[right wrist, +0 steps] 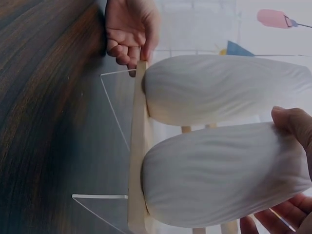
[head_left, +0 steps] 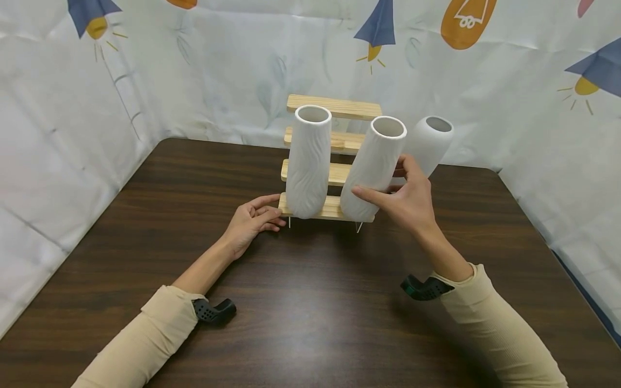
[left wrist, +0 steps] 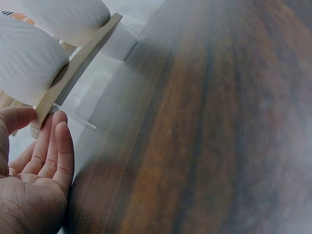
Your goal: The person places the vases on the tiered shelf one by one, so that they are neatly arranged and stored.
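Observation:
Two white ribbed vases stand side by side on the lowest wooden slat point(head_left: 335, 208) of a tiered rack. The left vase point(head_left: 308, 161) is nearly upright; the right vase point(head_left: 373, 167) leans to the right in the head view. My right hand point(head_left: 412, 199) grips that right vase, thumb on its front and fingers round its far side. At the slat's left end my left hand point(head_left: 252, 223) pinches the wood between thumb and fingers, as the left wrist view also shows. Clear thin legs point(right wrist: 100, 196) hold the slat above the table.
A third white vase point(head_left: 432, 141), smooth-looking, stands behind my right hand, its lower part hidden. Higher slats point(head_left: 335, 106) of the rack rise behind the vases. The dark wooden table point(head_left: 301, 323) meets a printed white curtain point(head_left: 218, 81) at the back.

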A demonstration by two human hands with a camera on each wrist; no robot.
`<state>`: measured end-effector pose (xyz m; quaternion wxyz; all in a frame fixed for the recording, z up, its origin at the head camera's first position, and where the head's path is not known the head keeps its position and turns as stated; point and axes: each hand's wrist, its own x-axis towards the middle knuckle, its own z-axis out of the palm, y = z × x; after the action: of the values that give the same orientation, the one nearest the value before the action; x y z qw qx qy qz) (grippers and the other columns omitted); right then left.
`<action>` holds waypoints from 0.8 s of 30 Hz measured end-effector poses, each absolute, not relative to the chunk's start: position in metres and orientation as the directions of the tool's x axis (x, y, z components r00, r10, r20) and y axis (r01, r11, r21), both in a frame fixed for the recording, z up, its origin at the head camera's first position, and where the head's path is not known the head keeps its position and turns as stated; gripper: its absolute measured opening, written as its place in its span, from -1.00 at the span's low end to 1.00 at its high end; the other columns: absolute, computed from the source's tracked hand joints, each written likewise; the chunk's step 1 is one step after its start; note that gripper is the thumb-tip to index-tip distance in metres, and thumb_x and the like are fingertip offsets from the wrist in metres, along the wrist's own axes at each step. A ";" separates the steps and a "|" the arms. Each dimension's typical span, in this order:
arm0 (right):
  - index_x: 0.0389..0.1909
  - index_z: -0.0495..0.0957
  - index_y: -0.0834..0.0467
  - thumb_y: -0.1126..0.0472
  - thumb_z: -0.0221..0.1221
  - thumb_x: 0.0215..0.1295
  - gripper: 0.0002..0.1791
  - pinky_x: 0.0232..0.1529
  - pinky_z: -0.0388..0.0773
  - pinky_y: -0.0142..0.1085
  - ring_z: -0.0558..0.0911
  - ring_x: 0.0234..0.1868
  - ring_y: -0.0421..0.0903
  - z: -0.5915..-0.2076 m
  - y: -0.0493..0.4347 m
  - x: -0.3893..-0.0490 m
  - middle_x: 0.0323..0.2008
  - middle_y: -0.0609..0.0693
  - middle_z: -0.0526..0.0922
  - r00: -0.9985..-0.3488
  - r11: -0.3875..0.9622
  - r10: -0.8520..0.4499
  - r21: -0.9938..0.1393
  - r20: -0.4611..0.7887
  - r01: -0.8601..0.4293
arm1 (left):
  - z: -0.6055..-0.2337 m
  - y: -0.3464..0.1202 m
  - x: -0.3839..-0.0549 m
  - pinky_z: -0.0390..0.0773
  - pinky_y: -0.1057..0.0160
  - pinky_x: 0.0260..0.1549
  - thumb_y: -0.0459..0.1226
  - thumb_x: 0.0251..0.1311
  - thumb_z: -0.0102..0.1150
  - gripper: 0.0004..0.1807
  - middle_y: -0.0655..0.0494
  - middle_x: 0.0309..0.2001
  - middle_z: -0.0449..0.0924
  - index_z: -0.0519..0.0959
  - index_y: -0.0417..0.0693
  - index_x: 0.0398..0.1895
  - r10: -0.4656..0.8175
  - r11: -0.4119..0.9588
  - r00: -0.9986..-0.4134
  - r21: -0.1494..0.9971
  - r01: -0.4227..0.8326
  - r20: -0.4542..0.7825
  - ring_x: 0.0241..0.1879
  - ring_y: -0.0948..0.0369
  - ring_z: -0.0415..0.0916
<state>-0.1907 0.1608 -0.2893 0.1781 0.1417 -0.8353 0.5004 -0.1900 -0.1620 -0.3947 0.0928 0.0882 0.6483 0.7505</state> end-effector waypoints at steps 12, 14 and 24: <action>0.30 0.41 0.15 0.08 0.55 0.05 -0.19 -0.05 0.66 -0.19 0.56 0.01 -0.10 -0.294 0.161 -0.195 0.09 0.05 0.58 -0.906 0.462 -0.087 -0.789 0.414 -0.405 | -0.393 -0.163 -0.189 0.72 0.32 -0.23 -0.35 0.46 0.18 -0.42 0.19 -0.17 0.74 0.30 -0.29 0.48 0.252 -0.130 -0.968 0.991 -0.015 0.018 -0.23 0.26 0.71; 0.32 0.39 0.15 0.08 0.54 0.07 -0.19 -0.05 0.65 -0.22 0.55 0.01 -0.11 -0.297 0.160 -0.194 0.10 0.05 0.57 -0.906 0.460 -0.084 -0.791 0.414 -0.404 | -0.394 -0.163 -0.189 0.72 0.32 -0.23 -0.34 0.46 0.18 -0.42 0.20 -0.18 0.74 0.30 -0.29 0.48 0.253 -0.128 -0.967 0.992 -0.015 0.018 -0.23 0.26 0.71; 0.35 0.36 0.15 0.09 0.52 0.10 -0.18 -0.03 0.65 -0.10 0.56 0.01 -0.09 -0.302 0.160 -0.193 0.10 0.06 0.55 -0.903 0.438 -0.087 -0.798 0.420 -0.414 | -0.395 -0.162 -0.189 0.71 0.33 -0.22 -0.34 0.45 0.18 -0.41 0.21 -0.19 0.74 0.30 -0.30 0.47 0.251 -0.120 -0.968 0.993 -0.015 0.016 -0.23 0.26 0.70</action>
<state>-0.1926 0.1598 -0.3016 0.1608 0.1502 -0.8326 0.5083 -0.1889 -0.1622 -0.3951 0.0894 0.0896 0.6573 0.7430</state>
